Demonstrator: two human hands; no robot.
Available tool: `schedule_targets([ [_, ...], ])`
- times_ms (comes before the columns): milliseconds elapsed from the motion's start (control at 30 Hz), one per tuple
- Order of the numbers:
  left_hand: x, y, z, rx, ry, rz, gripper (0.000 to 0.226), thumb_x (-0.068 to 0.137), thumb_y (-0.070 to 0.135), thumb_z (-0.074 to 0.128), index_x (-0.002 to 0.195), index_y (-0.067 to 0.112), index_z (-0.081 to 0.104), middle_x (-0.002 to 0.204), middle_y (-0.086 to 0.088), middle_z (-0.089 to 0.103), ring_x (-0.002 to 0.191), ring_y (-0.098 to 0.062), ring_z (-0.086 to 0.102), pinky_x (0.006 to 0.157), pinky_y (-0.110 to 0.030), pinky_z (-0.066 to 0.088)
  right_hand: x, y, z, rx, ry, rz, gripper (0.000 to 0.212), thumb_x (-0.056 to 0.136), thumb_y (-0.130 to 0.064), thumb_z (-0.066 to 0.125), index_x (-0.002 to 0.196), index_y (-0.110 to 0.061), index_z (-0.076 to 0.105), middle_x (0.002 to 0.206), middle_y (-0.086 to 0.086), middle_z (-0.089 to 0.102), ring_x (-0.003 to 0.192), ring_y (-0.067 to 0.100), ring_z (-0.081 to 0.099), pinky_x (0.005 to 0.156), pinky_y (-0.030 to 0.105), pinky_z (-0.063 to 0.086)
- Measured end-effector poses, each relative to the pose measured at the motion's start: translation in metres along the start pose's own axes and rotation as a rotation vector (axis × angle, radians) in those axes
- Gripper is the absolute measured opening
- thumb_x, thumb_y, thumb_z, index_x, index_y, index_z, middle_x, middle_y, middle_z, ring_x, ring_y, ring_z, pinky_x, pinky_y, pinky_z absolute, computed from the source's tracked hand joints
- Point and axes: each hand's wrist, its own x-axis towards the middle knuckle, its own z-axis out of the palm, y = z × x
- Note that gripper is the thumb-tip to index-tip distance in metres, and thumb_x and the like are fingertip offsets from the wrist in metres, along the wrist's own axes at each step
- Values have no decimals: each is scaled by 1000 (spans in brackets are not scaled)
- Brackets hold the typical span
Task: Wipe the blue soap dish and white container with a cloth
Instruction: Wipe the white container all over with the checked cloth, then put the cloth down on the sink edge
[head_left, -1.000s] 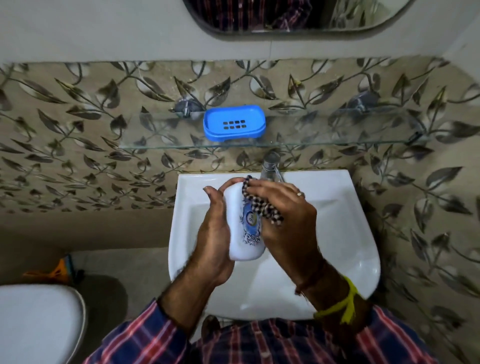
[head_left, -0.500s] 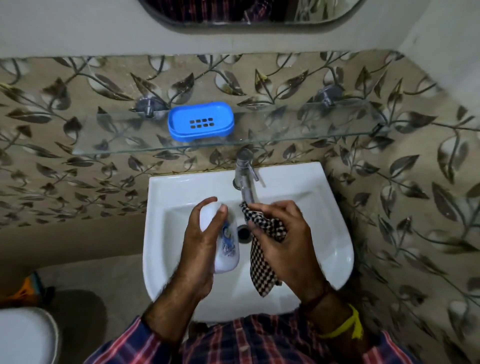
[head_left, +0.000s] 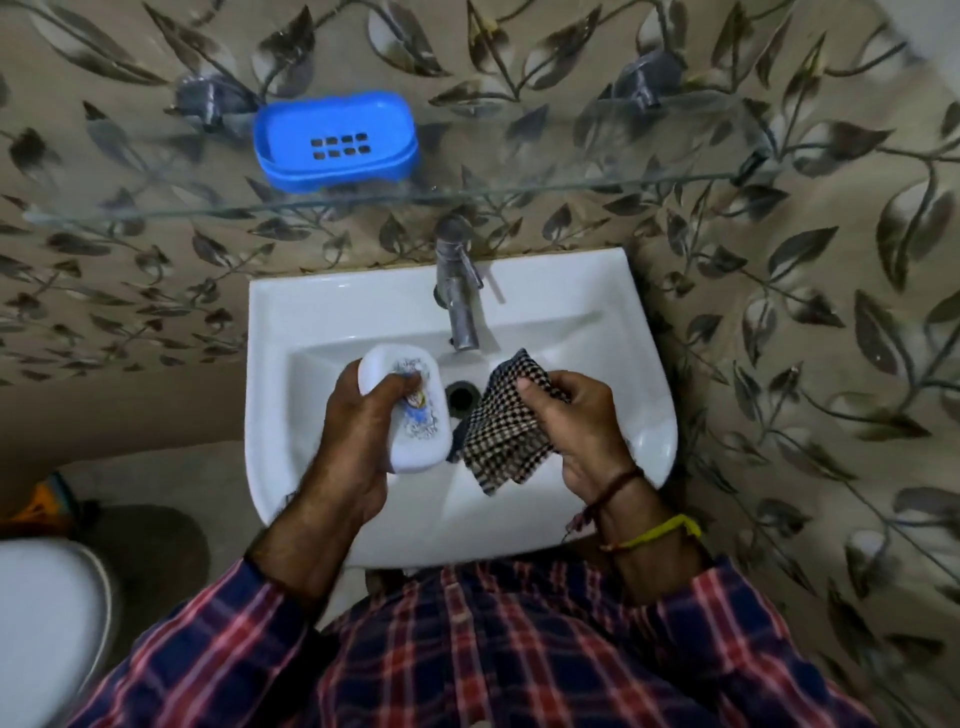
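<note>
Head view over sink (head_left: 597, 291), left hand (head_left: 358, 441) gripping white container (head_left: 410, 410), right hand (head_left: 582, 421) clutching checked cloth (head_left: 504, 441) beside it, blue soap dish (head_left: 335, 140) on glass shelf (head_left: 571, 150).

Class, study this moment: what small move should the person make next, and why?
Probably bring the checked cloth in the right hand back onto the white container held by the left hand: the two are apart over the sink, so no wiping is happening.

Blue soap dish (head_left: 335, 140) smooth plastic; shelf (head_left: 519, 156) clear glass; sink (head_left: 545, 306) glossy ceramic; tap (head_left: 457, 291) dull metal (smudged); cloth (head_left: 506, 431) woven checks.
</note>
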Motion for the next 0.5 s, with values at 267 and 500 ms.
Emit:
schedule_targets([
  [267,-8,11,-60,-97,315,138,25,93,5,65,115,17,64,105,-8,72,91,-24,70,69,-39,62,-5,-12,79,-20,-330,43,18,92,6,60,86,-9,68,81,8,70,69,17,66,67,28,55],
  [500,-6,26,-116,-169,377,201,19,91,12,72,105,23,67,79,12,76,70,-4,72,51,-25,56,22,-28,192,235,-463,85,24,94,12,48,96,-5,65,83,8,70,70,19,68,69,32,56],
])
